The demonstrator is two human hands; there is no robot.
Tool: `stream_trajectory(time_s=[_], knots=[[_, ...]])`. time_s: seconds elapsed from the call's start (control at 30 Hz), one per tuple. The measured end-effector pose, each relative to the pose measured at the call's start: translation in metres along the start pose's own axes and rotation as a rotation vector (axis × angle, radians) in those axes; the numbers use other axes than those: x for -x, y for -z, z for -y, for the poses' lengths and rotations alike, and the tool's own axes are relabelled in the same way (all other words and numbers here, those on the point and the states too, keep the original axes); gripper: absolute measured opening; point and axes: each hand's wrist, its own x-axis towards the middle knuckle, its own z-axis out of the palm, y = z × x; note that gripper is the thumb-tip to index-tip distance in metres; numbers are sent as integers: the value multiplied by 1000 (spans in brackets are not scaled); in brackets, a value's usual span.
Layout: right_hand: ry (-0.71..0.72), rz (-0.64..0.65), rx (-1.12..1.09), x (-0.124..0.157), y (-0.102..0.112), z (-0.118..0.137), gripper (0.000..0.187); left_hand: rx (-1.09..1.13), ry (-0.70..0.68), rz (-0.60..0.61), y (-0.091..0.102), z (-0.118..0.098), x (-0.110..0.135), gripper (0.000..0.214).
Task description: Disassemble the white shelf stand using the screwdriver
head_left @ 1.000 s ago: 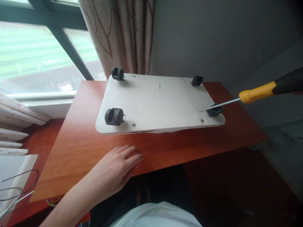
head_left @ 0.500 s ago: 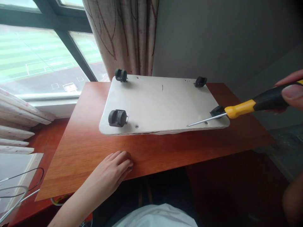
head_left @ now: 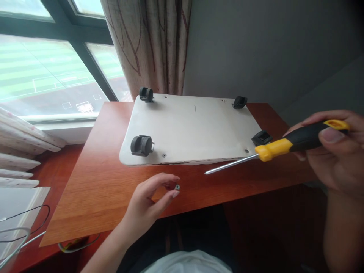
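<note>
My left hand is raised just above the front of the red-brown table and pinches a small screw between thumb and fingertips. My right hand grips a screwdriver with a black and yellow handle. Its metal shaft points left and down, with the tip close to the screw. Behind them a white board lies flat with black caster wheels at its corners.
A patterned curtain hangs behind the board, beside a large window. A grey wall stands at the back right. White slats and wires lie at the left edge.
My left hand has lifted off the table and now pinches a screw. My right hand has drawn the screwdriver toward me and to the left, its tip now off the board.
</note>
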Motion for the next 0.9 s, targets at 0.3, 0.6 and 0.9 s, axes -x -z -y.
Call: stream_trajectory(time_s=[0.3,0.6,0.9], knots=[[-93,102,-82,23,-23,2,19,138,-44,-10,-17,-15,-16,17],[-117,159,-77,27,-28,-7,20,118,-68,-4,-18,-18,-15,20],[21,208,89,26,-24,4,22,73,-85,77,-16,-17,-18,24]])
